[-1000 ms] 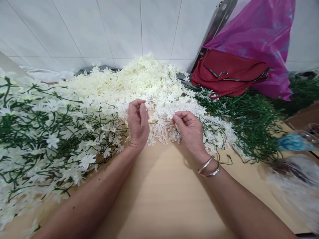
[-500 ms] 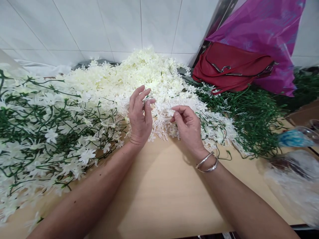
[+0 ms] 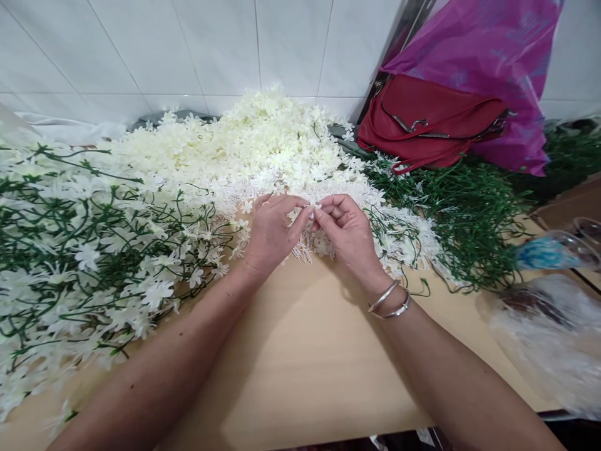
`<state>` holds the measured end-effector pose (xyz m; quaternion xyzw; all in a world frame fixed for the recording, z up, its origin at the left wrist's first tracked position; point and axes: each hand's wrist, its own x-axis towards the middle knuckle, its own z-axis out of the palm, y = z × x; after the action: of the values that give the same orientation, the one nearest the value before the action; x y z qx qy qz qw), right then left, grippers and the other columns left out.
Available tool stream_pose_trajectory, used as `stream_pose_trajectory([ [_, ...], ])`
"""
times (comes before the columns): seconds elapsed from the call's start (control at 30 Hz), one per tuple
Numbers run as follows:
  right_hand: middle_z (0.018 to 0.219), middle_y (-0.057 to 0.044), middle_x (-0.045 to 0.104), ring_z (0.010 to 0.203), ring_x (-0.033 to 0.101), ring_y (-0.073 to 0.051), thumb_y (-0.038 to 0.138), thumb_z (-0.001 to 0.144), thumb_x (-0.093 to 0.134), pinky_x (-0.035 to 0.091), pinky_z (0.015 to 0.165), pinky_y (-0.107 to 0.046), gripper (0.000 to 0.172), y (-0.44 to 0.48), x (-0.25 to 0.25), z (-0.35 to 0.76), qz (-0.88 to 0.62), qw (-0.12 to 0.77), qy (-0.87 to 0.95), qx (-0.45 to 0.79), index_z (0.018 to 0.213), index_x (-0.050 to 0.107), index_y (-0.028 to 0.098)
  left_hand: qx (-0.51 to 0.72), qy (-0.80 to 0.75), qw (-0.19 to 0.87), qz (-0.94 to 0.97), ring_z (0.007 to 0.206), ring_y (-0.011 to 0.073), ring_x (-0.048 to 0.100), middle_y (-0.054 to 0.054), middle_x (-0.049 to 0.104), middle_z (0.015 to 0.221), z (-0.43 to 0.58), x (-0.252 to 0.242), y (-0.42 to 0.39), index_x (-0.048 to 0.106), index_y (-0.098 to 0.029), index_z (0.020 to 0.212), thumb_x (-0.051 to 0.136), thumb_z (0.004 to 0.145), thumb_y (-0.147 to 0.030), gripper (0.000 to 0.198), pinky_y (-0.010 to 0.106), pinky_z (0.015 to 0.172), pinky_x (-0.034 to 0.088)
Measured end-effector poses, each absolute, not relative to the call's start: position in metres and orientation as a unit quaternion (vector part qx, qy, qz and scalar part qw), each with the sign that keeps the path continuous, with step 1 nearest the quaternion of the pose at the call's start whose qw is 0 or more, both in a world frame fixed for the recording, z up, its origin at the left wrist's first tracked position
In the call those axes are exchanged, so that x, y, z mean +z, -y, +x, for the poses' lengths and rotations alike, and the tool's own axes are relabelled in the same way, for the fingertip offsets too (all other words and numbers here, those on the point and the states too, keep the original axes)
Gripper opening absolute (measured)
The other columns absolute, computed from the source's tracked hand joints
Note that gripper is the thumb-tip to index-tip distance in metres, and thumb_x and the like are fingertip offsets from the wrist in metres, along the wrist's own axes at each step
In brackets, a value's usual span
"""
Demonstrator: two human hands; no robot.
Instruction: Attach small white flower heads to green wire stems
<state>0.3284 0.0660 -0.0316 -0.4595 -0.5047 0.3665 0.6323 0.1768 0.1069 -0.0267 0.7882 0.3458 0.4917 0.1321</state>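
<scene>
Between my fingertips is a small white artificial flower (image 3: pixel 312 208), partly hidden by them. My right hand (image 3: pixel 346 232) pinches it from the right, thumb against forefinger. From the left, my left hand (image 3: pixel 275 228) meets it with thumb and forefinger closed on its edge. Just beyond both hands lie loose white stamen strands (image 3: pixel 328 188) and a heap of cream flower heads (image 3: pixel 263 138). Left of my left hand spreads a pile of white flowers on green stems (image 3: pixel 136 244).
Green plastic stems (image 3: pixel 479 219) are heaped at the right, below a red handbag (image 3: pixel 432 122) and a purple plastic bag (image 3: pixel 488 44). A blue-patterned cup (image 3: pixel 547 252) and a clear plastic bag (image 3: pixel 554 351) sit at the table's right side. White wall tiles (image 3: pixel 225 50) stand behind.
My left hand has come down and right, its raised fingers closing onto the flower beside my right fingertips. My right hand keeps its pinch. The view has shifted slightly.
</scene>
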Motion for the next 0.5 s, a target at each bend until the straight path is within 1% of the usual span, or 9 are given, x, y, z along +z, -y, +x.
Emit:
stream_pose_trajectory([
  [0.07,0.076,0.005,0.065,0.067,0.063,-0.014,0.039,0.088,0.073,0.052,0.067,-0.028,0.023,-0.063,-0.028,0.328,-0.481,0.615,0.517,0.351,0.099,0.057,0.025,0.499,-0.36,0.119,0.779,0.097,0.0239,0.075,0.001,0.083,0.098,0.175,-0.026,-0.11,0.072,-0.027,0.089,0.069,0.097,-0.029,0.009,0.047,0.111,0.04],
  [0.13,0.075,0.004,0.065,0.066,0.061,-0.014,0.033,0.09,0.07,0.049,0.066,-0.029,0.014,-0.056,-0.019,0.329,-0.53,0.558,0.563,0.302,0.094,0.059,0.025,0.529,-0.384,0.098,0.751,0.094,0.0242,0.075,0.001,0.082,0.095,0.171,-0.021,-0.116,0.069,-0.027,0.085,0.071,0.095,-0.026,0.01,0.047,0.109,0.042],
  [0.17,0.074,0.004,0.065,0.065,0.059,-0.014,0.029,0.09,0.069,0.045,0.064,-0.029,0.011,-0.051,-0.013,0.33,-0.563,0.504,0.599,0.265,0.088,0.06,0.024,0.545,-0.395,0.089,0.734,0.092,0.0241,0.075,0.001,0.082,0.093,0.169,-0.016,-0.118,0.068,-0.027,0.083,0.072,0.093,-0.026,0.011,0.046,0.105,0.044],
  [0.23,0.068,0.002,0.066,0.061,0.056,-0.015,0.023,0.088,0.071,0.038,0.06,-0.03,0.015,-0.04,0.0,0.329,-0.614,0.335,0.682,0.213,0.075,0.063,0.023,0.571,-0.407,0.089,0.707,0.085,0.0226,0.073,0.001,0.08,0.087,0.165,-0.003,-0.121,0.066,-0.026,0.079,0.074,0.089,-0.023,0.013,0.041,0.094,0.05],
  [0.27,0.067,0.001,0.067,0.061,0.056,-0.016,0.019,0.085,0.073,0.034,0.059,-0.031,0.015,-0.035,0.005,0.328,-0.628,0.268,0.707,0.182,0.073,0.064,0.023,0.578,-0.413,0.102,0.697,0.082,0.0212,0.072,0.001,0.079,0.084,0.164,0.004,-0.12,0.065,-0.025,0.078,0.074,0.088,-0.021,0.014,0.038,0.088,0.051],
  [0.33,0.071,-0.002,0.07,0.061,0.056,-0.017,0.013,0.081,0.075,0.03,0.059,-0.031,0.016,-0.027,0.011,0.323,-0.635,0.184,0.743,0.109,0.072,0.065,0.022,0.585,-0.426,0.154,0.672,0.075,0.0182,0.07,-0.001,0.076,0.079,0.163,0.016,-0.114,0.063,-0.024,0.075,0.075,0.085,-0.019,0.016,0.033,0.078,0.053],
  [0.37,0.073,-0.003,0.071,0.06,0.056,-0.017,0.01,0.081,0.073,0.029,0.06,-0.032,0.017,-0.025,0.012,0.321,-0.635,0.156,0.752,0.081,0.071,0.065,0.021,0.584,-0.432,0.195,0.659,0.072,0.017,0.07,-0.001,0.075,0.077,0.163,0.02,-0.107,0.062,-0.024,0.074,0.074,0.085,-0.019,0.017,0.032,0.074,0.053],
  [0.43,0.074,-0.005,0.072,0.059,0.056,-0.017,0.006,0.082,0.068,0.028,0.059,-0.032,0.019,-0.024,0.009,0.317,-0.633,0.124,0.762,0.054,0.071,0.065,0.021,0.563,-0.433,0.3,0.637,0.067,0.0157,0.069,-0.001,0.073,0.073,0.163,0.02,-0.088,0.061,-0.023,0.073,0.075,0.086,-0.024,0.019,0.029,0.067,0.052],
  [0.5,0.072,-0.005,0.072,0.058,0.056,-0.018,0.007,0.083,0.065,0.027,0.058,-0.032,0.02,-0.026,0.005,0.315,-0.636,0.12,0.761,0.058,0.069,0.064,0.021,0.527,-0.425,0.404,0.615,0.067,0.016,0.069,-0.001,0.07,0.07,0.16,0.009,-0.066,0.062,-0.023,0.076,0.075,0.087,-0.03,0.019,0.028,0.063,0.053],
])
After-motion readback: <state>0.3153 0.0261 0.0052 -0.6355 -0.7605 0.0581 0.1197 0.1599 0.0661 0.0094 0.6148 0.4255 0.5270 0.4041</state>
